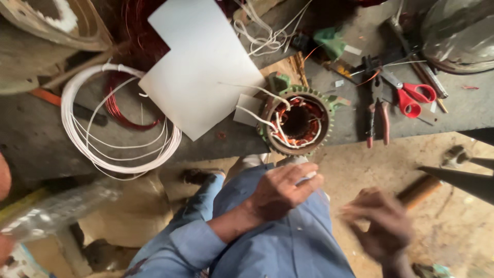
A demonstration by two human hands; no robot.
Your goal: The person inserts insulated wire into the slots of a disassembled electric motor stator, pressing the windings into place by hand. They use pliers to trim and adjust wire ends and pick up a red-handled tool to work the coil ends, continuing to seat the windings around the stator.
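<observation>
Soft, even daylight — no hard shadows on the grey bench (pixel 41 139). The white sheet (pixel 203 67) is nearly blown out, pale with no surface detail. My right hand (pixel 383 226) is smeared by motion blur; my left hand (pixel 283 190) is only slightly soft. Lower-left corner out of focus — wide-angle stretch at the edges.

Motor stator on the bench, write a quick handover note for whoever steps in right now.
Left hand: closed on a small white piece, over the lap below the stator.
Right hand: blurred, nothing visibly held.
Stator: at the bench edge, copper windings in, white leads sticking out.
Nearby: white sheet, white wire coil, pliers, red scissors.
Done: windings seated.
Left: loose leads untied.
</observation>
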